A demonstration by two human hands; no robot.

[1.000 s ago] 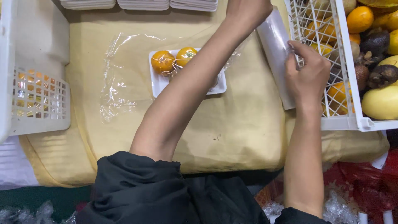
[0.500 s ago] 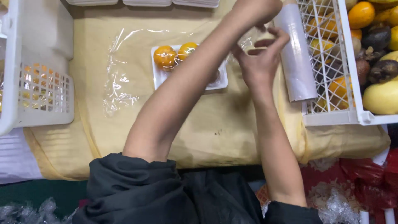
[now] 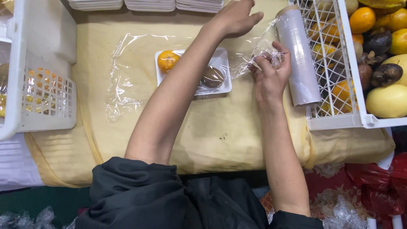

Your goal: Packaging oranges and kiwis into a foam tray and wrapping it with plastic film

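Yellow cloth covers my table; my right hand pinches cling film (crumpled), left hand hovers open over the fruit tray.

Looks like a fruit-packing stall or small shop. Shown by white plastic crates heaped with fruit, stacked foam trays, a roll of cling film, all laid out on a yellow cloth-covered table
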